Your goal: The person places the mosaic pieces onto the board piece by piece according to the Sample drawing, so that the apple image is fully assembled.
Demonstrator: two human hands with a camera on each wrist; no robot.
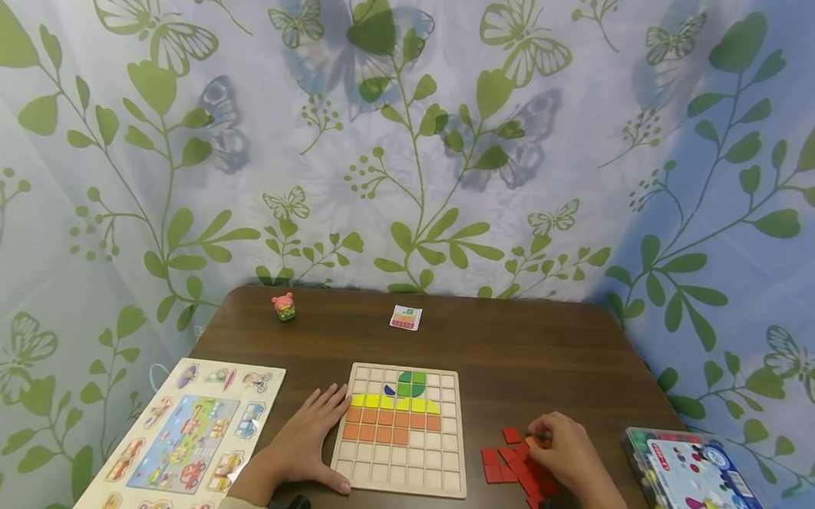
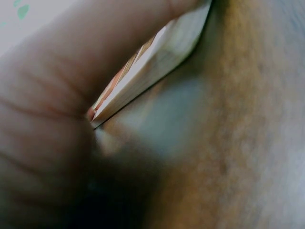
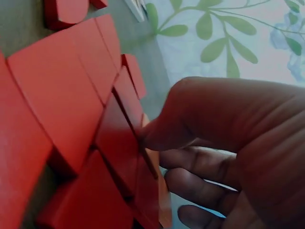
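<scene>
My left hand point(image 1: 308, 438) lies spread at the left edge of a wooden grid board point(image 1: 430, 479), fingers and thumb along its side. In the left wrist view the thumb point(image 2: 57, 71) crosses in front of the board's edge point(image 2: 143, 78). Two rows of orange square tiles point(image 1: 393, 418), a yellow row point(image 1: 387, 402), green pieces point(image 1: 404, 387) and a small blue piece point(image 1: 389, 390) fill part of the grid. With curled fingers, my right hand point(image 1: 563, 447) pinches an orange tile point(image 3: 164, 200) over a pile of red square tiles point(image 3: 52, 90). Its fingertips are partly hidden.
A small picture card point(image 1: 406, 317) and a pink-eared figurine point(image 1: 283, 306) stand at the table's back. To the left lies a picture puzzle board point(image 1: 262, 385). At the right edge is a clear plastic case point(image 1: 706, 485) with coloured pieces. A patterned curtain point(image 1: 412, 170) hangs behind.
</scene>
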